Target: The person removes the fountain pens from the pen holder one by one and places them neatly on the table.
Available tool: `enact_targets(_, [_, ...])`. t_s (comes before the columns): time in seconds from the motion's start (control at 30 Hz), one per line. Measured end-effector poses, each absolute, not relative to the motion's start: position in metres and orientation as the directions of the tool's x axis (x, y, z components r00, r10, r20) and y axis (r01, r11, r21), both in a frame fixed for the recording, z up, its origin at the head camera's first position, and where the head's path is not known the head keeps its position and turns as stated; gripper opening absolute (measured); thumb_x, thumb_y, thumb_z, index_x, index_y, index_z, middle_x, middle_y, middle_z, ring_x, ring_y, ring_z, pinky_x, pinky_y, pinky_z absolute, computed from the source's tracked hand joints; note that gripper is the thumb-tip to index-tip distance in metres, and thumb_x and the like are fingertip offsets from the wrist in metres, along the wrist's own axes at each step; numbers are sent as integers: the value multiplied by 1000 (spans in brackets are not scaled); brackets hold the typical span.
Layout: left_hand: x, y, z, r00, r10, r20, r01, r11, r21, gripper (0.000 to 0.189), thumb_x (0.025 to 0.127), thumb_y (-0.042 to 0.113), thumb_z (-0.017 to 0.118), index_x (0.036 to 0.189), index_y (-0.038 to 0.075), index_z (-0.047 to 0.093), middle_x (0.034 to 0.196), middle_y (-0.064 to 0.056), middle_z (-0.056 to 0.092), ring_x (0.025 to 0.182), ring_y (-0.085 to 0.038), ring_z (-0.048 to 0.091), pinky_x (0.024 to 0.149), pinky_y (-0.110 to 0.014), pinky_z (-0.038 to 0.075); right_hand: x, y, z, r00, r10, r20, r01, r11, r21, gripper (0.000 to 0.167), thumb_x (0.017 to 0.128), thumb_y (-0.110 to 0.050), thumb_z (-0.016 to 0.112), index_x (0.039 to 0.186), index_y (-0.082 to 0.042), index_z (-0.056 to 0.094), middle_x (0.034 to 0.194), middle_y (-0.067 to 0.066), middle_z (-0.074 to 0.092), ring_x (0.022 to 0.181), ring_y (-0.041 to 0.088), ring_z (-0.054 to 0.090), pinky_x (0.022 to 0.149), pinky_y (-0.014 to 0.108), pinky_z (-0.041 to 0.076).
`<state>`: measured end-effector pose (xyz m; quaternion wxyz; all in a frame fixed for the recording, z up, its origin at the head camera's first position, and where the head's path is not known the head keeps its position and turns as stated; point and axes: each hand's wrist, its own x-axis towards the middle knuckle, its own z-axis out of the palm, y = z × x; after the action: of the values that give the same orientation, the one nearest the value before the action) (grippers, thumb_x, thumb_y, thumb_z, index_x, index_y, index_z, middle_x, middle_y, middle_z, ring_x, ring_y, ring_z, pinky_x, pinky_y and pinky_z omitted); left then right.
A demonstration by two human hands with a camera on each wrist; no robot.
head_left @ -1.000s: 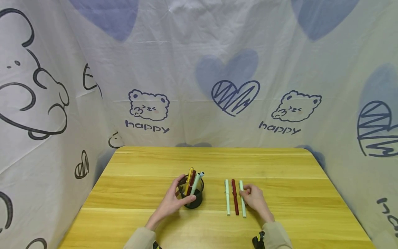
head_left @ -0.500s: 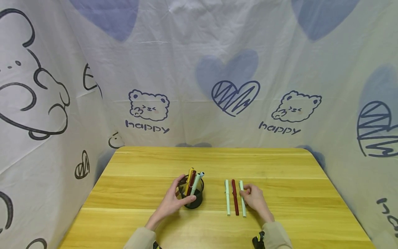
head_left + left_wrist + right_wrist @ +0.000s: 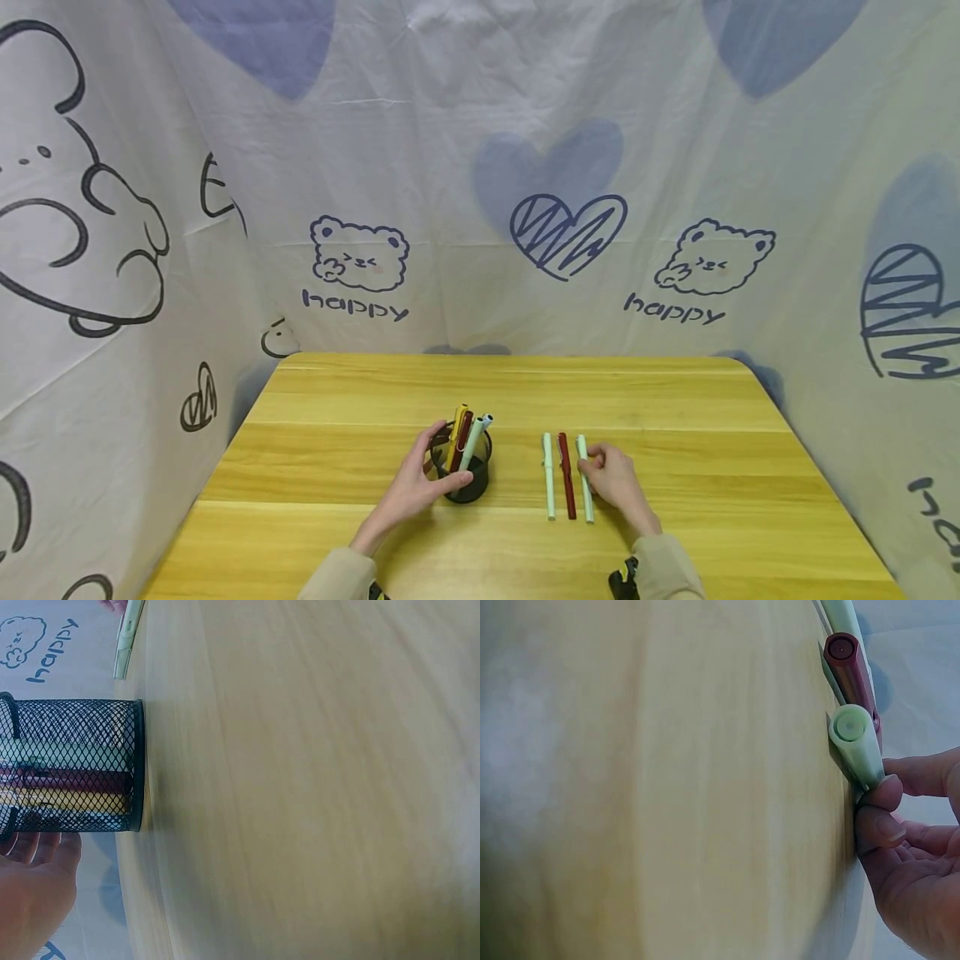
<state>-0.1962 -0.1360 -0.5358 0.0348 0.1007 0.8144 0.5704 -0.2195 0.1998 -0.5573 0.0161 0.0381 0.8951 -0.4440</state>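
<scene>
In the head view my left hand [image 3: 412, 487] holds a black mesh pen holder [image 3: 471, 487], thumb at the near side and fingers round the far left side. Inside lean a yellow pen [image 3: 460, 414], a dark red pen [image 3: 460, 442], a light green pen [image 3: 473, 437] and a pale pen [image 3: 488, 419]. To the right, a light green pen [image 3: 549, 479], a dark red pen [image 3: 567, 483] and another light green pen [image 3: 587, 504] lie side by side. My right hand [image 3: 613, 477] pinches the rightmost one, with fingertips and thumb at its side [image 3: 864, 754].
The wooden table [image 3: 337, 400] carries the holder and pens. A white printed curtain [image 3: 450, 300] hangs behind it and along both sides. A gap of bare wood lies between the holder and the row of pens.
</scene>
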Motion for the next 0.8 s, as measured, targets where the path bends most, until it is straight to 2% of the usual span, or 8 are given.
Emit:
enact_targets(0.53, [-197,-136,-536,-978,203,57,122,322,939,90,84,30,83,157,23,31,160,-13,37,149,-37,34,119,-63,32,-219,202,-559,-998,50,-50,70,599,-798,36,96,-11,63,124,12,60,81,8,60,62,13,54,50,22,43])
enact_targets(0.63, [-197,-136,-536,-977,204,61,125,317,940,89,84,29,83,157,23,31,160,-13,37,149,-37,35,119,-63,32,-219,201,-558,-998,63,-4,41,593,-804,37,95,-10,64,125,11,59,81,8,60,63,12,52,52,21,43])
enact_targets(0.8, [-197,-136,-536,-977,202,65,127,311,942,89,84,28,83,157,22,32,159,-13,39,148,-37,35,119,-64,32,-215,192,-544,-993,59,104,-55,550,-833,34,95,-7,66,124,8,61,79,7,58,56,5,44,48,18,37])
